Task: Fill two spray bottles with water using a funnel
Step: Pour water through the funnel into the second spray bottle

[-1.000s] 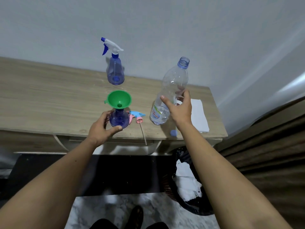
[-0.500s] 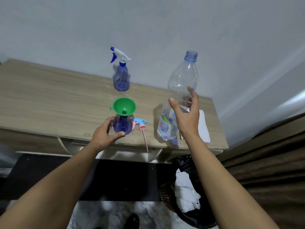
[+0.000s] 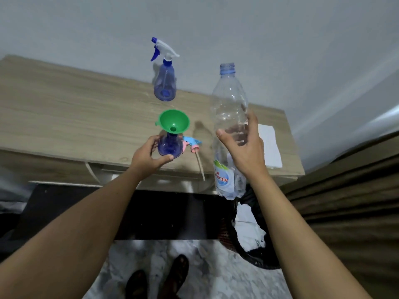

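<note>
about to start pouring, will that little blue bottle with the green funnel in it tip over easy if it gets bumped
Probably yes. The green funnel is wide and sits high in the narrow neck of the small blue bottle, so it looks top-heavy. The bottle seems empty, thin plastic, hence likely light. The left hand gripping its base should steady it.

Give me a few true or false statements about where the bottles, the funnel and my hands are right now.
1. The funnel sits in the neck of the near spray bottle. True.
2. The left hand holds the water bottle. False: it grips the near spray bottle; the right hand holds the water bottle.
3. The water bottle is capped. False: its neck is open.
4. The far spray bottle has its trigger head on. True.
5. The water bottle is tipped over the funnel. False: it is upright, to the right of it.
</note>
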Demonstrator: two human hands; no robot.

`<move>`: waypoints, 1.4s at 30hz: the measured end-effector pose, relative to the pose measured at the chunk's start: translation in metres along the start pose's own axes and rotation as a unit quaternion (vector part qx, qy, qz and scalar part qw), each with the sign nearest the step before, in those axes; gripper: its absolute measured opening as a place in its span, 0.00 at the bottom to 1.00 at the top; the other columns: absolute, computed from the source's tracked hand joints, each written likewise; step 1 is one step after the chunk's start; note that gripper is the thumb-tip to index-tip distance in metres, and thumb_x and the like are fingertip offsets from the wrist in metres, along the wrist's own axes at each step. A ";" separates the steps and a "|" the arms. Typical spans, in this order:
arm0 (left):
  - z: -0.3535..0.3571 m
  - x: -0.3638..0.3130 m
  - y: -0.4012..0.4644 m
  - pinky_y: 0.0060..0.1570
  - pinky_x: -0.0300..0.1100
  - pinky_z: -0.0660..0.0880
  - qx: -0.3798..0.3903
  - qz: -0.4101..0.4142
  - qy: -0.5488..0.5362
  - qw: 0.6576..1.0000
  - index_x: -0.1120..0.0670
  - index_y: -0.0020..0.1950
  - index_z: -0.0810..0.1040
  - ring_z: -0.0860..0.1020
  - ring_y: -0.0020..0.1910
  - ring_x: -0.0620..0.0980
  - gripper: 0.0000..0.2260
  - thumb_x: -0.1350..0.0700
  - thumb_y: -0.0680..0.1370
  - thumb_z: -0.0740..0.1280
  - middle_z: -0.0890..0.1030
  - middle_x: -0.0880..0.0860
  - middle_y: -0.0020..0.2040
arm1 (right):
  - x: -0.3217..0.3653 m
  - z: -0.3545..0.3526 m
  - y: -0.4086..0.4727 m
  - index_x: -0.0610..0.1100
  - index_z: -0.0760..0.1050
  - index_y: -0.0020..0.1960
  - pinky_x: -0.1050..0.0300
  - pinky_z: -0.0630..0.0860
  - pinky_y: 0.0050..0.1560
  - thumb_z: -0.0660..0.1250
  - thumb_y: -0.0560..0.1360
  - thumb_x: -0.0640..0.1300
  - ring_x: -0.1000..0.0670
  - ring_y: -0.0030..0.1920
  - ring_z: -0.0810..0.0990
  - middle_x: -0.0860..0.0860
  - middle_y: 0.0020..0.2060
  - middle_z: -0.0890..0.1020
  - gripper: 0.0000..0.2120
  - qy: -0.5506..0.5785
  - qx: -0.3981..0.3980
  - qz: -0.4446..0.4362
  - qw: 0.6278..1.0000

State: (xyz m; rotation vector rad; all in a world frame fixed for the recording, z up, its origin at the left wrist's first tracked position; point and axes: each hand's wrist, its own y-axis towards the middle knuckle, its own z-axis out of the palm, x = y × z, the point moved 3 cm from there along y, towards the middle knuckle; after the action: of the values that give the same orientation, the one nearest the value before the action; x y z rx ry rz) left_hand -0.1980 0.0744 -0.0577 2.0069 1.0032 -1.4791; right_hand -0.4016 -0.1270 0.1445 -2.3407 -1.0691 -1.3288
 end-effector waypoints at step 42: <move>0.000 -0.002 -0.004 0.75 0.54 0.74 0.004 0.008 -0.001 1.000 0.45 0.77 0.72 0.79 0.70 0.51 0.44 0.34 0.65 0.80 0.81 0.50 0.70 | 0.022 0.003 -0.037 0.67 0.64 0.73 0.43 0.78 0.59 0.70 0.67 0.74 0.44 0.58 0.79 0.54 0.50 0.81 0.38 -0.299 0.145 0.050 0.942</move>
State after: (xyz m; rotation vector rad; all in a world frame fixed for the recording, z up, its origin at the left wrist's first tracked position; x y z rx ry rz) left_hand -0.2015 0.0758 -0.0554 2.0132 0.9787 -1.4783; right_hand -0.4188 -0.0891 0.1556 -2.5709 -1.1749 -0.3750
